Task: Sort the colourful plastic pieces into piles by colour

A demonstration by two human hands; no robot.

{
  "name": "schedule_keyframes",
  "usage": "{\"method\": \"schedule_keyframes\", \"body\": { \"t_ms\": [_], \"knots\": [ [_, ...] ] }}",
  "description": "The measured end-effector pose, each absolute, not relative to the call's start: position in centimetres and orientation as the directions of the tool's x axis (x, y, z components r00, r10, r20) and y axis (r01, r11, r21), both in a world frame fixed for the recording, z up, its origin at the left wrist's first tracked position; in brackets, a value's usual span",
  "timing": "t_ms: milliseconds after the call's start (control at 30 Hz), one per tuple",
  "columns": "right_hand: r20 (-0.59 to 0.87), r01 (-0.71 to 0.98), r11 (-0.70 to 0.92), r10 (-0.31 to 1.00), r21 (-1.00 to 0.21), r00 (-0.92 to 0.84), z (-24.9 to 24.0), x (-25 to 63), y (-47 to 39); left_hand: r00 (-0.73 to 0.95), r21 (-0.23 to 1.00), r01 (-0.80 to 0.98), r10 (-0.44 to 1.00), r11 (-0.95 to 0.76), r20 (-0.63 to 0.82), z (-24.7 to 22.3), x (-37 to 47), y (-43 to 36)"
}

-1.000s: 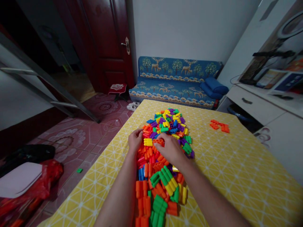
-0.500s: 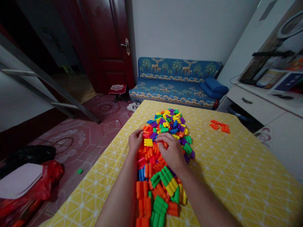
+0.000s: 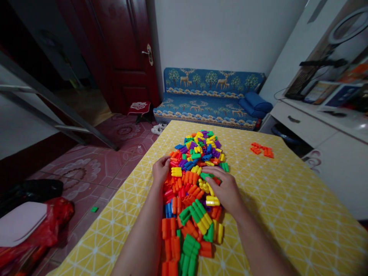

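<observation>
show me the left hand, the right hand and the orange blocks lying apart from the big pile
Left hand (image 3: 161,171): head view, on the back of the hand.
Right hand (image 3: 227,188): head view, on the back of the hand.
Separate orange blocks (image 3: 268,153): head view, on the rightmost piece.

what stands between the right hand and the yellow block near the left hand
Other blocks do: an orange block just right of the yellow block, and a green block right by the right hand.
</observation>
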State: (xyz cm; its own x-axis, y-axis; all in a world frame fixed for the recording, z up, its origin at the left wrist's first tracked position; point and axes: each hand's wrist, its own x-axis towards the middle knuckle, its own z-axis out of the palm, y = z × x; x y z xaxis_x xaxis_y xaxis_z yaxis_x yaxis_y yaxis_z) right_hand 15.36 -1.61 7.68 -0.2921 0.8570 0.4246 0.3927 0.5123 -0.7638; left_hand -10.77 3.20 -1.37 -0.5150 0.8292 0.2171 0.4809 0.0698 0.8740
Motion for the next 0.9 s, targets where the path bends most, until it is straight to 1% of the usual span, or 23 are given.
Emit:
{"method": "schedule_keyframes", "body": {
  "t_ms": [67,133,200,267,367,500,667,800,900],
  "knots": [
    [0.437,0.474,0.475,0.878,-0.741,-0.196,7.3,16.6,-1.0,-0.515,0.877,0.476,0.829,0.067,0.216,-1.3,-10.7,3.2],
    [0.396,0.546,0.400,0.909,-0.736,-0.132,6.7,17.6,-0.4,-0.520,0.878,0.474,0.826,0.067,0.218,-1.3,-10.7,3.2],
    [0.329,0.568,0.331,0.938,-0.754,-0.110,5.9,18.0,0.0,-0.525,0.879,0.472,0.822,0.068,0.218,-1.2,-10.6,3.2],
    [0.288,0.547,0.309,0.949,-0.778,-0.127,5.3,17.7,0.1,-0.525,0.882,0.467,0.822,0.062,0.220,-1.2,-10.6,3.2],
    [0.289,0.531,0.328,0.944,-0.781,-0.159,4.7,16.4,-0.1,-0.524,0.883,0.465,0.826,0.070,0.210,-1.3,-10.7,3.2],
    [0.289,0.562,0.343,0.939,-0.753,-0.187,4.8,15.1,0.1,-0.520,0.872,0.482,0.828,0.083,0.209,-1.3,-10.8,3.2],
    [0.251,0.580,0.351,0.936,-0.735,-0.248,4.9,14.6,0.6,-0.522,0.876,0.476,0.827,0.081,0.207,-1.3,-10.7,3.2],
    [0.291,0.496,0.401,0.913,-0.770,-0.287,4.9,14.4,0.4,-0.524,0.876,0.473,0.829,0.091,0.197,-1.3,-10.7,3.3],
    [0.341,0.448,0.439,0.896,-0.779,-0.285,5.3,14.5,-0.3,-0.525,0.873,0.479,0.827,0.093,0.200,-1.3,-10.8,3.3]
  ]
}}
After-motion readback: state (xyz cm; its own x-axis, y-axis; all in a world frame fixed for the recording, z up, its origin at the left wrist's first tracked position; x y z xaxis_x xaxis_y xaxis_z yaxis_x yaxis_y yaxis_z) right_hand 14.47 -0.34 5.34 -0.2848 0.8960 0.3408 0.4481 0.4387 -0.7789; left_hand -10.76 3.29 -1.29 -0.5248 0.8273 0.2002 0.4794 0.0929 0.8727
